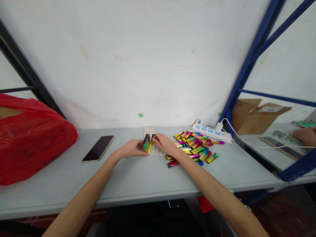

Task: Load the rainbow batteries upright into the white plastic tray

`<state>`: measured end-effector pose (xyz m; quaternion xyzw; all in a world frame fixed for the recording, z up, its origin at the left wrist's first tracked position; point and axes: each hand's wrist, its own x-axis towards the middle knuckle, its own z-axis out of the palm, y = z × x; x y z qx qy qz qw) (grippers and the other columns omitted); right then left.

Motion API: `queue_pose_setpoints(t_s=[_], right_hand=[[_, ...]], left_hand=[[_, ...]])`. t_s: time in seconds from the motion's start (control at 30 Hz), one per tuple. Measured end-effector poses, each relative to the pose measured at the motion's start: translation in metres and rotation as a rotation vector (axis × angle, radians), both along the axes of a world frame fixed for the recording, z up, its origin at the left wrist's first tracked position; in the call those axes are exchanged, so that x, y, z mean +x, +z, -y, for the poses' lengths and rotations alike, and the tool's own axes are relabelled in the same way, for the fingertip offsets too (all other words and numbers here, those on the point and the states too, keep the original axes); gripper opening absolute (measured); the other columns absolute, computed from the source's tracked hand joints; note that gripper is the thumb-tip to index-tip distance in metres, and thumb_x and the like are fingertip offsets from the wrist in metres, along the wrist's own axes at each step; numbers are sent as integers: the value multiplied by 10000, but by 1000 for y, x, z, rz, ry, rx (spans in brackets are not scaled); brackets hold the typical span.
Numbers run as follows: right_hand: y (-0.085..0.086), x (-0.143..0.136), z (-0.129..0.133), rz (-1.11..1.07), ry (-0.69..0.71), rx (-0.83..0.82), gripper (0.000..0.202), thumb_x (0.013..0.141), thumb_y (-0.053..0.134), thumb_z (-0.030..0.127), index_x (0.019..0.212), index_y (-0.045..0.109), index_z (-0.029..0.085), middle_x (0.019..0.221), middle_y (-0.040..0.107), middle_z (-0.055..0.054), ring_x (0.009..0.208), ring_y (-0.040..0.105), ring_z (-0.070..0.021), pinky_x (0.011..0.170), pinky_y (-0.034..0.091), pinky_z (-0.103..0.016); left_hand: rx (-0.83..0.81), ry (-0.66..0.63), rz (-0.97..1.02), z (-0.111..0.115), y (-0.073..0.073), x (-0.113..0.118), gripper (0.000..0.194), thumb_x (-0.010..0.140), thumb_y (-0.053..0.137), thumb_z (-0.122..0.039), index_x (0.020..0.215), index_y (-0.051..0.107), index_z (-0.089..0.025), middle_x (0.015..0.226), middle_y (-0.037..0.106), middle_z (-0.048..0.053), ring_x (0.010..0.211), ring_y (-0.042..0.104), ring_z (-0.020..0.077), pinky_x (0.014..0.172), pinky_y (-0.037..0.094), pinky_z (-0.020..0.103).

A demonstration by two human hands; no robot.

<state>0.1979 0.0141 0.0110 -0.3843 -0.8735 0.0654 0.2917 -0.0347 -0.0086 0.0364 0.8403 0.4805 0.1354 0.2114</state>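
Grey laminate covers the workbench (pixel 138 177), which butts against a scuffed white wall (pixel 148 59) marked with small green spots; blue steel racking (pixel 249 62) rises at 2 o'clock and a dark frame leans in at 10 o'clock.

At the centre lies a white grid tray (pixel 152 140), its long axis running from 6 toward 12 o'clock, away from the person. A short row of lighters (pixel 146 142) stands upright in the cells along its left edge (metal tops pointing up), with 1 more lighter (pixel 153 137) upright at the right hand's fingertips; the far cells show bare.

The left hand (pixel 132 148) rests at the tray's 9 o'clock side, fingers curled loosely against the standing row. The right hand (pixel 165 143) comes in from 3 o'clock, thumb and forefinger pinched on that single lighter's top, the other fingers bent.

Just at 3 o'clock of the tray a loose pile of rainbow-coloured lighters (pixel 195 146) lies flat, pointing every way, some touching the right forearm. Beyond it sits a white power strip (pixel 211 132) with a plug and cable. A phone (pixel 98 148) lies face up at 9 o'clock, and a red plastic bag (pixel 29 138) bulges farther left. At 3 o'clock, on the next bench, stand a cardboard box (pixel 256 117) and another person's hand (pixel 306 136).
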Motion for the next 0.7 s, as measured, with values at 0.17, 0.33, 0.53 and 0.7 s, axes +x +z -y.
queue_pose_setpoints(t_s=[0.17, 0.33, 0.53, 0.7], right_hand=[[0, -4, 1, 101, -61, 1, 220, 1032, 440, 313, 1065, 578, 145, 1013, 666, -110, 937, 613, -192, 835, 435, -294], [3, -3, 2, 162, -70, -13, 284, 1028, 449, 359, 1167, 589, 155, 1043, 672, -104, 982, 615, -199, 880, 432, -307], [14, 36, -8, 119, -222, 45, 291, 1031, 397, 268, 1178, 624, 161, 1117, 657, -116, 1075, 584, -207, 954, 414, -323], [7, 53, -18, 218, -221, -57, 296, 958, 568, 354, 1167, 654, 164, 1124, 665, -115, 1061, 600, -225, 943, 430, -327]], left_hand=[[17, -10, -18, 0, 0, 0, 522, 677, 711, -656, 854, 638, -170, 735, 574, -12, 670, 515, 166, 595, 347, 253], [15, -10, -7, -2, -1, -1, 528, 676, 711, -650, 870, 646, -163, 718, 560, -18, 660, 499, 160, 582, 339, 249], [9, 6, -11, -2, 1, -4, 546, 639, 729, -656, 854, 634, -163, 723, 572, -18, 660, 514, 158, 575, 349, 244], [-1, 43, -65, -2, 6, -10, 520, 640, 726, -636, 838, 618, -167, 724, 576, -17, 642, 511, 156, 567, 350, 249]])
